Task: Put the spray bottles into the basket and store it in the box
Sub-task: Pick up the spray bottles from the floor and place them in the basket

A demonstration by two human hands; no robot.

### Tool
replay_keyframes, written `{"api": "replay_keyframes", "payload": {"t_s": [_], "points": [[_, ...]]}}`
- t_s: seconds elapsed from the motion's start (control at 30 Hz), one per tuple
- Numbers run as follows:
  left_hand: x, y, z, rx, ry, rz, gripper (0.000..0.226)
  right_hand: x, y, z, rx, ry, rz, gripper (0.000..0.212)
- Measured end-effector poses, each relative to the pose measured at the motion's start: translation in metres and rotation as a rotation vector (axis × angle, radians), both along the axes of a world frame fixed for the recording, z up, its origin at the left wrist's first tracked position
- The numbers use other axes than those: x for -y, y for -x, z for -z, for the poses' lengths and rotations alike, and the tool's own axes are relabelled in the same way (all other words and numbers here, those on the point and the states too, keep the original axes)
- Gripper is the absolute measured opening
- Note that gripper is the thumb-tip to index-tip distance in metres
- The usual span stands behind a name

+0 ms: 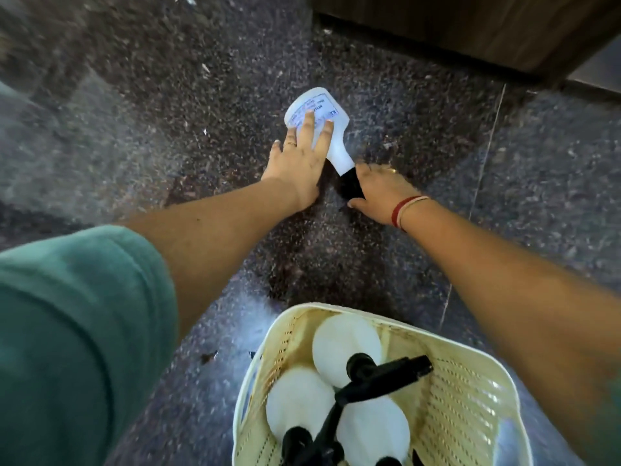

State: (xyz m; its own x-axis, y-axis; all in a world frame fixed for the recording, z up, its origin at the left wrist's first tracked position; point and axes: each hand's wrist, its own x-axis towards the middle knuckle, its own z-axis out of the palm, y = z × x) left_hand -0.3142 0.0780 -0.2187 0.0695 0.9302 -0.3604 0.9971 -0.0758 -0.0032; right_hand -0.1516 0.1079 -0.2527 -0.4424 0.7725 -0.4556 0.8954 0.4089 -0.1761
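**Spray bottle pickup from floor: fourth unit**

Spray bottles, three of them [346, 344], stand upright in the cream basket [470, 391] nearest me, black trigger heads up. The basket is perforated plastic with a rolled rim, slightly stained inside. Beyond it, on the speckled dark stone floor [168, 129], lies the last spray bottle [319, 109]: white, smooth, round-shouldered, paper label uppermost. My left hand [299, 159] lies flat on its body, fingers spread over the label. My right hand [376, 193] curls around the black nozzle end; I cannot tell how firmly. Recommended procedure: close the left hand around the body, lift by body rather than trigger, then seat it upright in the basket's free corner. A wooden cabinet base [470, 25] lies farthest away.
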Motion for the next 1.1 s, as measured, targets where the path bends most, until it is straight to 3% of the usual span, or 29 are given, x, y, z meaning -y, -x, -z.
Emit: {"api": "replay_keyframes", "payload": {"t_s": [0.07,0.23,0.4,0.53,0.63,0.77,0.9,1.0,1.1], "points": [[0.013,-0.008,0.000,0.030,0.032,0.022,0.099,0.021,-0.008,-0.018,-0.088,0.030,-0.030,0.082],[0.041,-0.039,-0.016,0.250,-0.026,0.025,0.077,0.061,-0.044,-0.084,-0.161,-0.056,-0.059,0.064],[0.067,-0.088,-0.080,0.471,-0.186,0.124,0.058,0.097,-0.095,-0.194,-0.149,-0.270,0.017,0.050],[0.092,-0.118,-0.151,0.589,-0.232,0.220,0.057,0.135,-0.125,-0.293,-0.129,-0.214,0.031,0.044],[0.130,-0.127,-0.185,0.637,-0.127,0.260,0.061,0.164,-0.144,-0.342,-0.119,-0.150,-0.049,0.045],[0.182,-0.130,-0.184,0.540,0.036,0.313,0.062,0.194,-0.158,-0.342,-0.045,0.082,-0.119,0.046],[0.211,-0.135,-0.160,0.471,0.129,0.308,0.062,0.218,-0.164,-0.311,-0.013,0.123,-0.162,0.044],[0.218,-0.140,-0.147,0.471,0.090,0.229,0.061,0.223,-0.165,-0.295,-0.108,0.176,-0.064,0.044],[0.217,-0.149,-0.143,0.501,0.021,0.204,0.060,0.222,-0.174,-0.293,-0.161,0.098,-0.056,0.043]]}}
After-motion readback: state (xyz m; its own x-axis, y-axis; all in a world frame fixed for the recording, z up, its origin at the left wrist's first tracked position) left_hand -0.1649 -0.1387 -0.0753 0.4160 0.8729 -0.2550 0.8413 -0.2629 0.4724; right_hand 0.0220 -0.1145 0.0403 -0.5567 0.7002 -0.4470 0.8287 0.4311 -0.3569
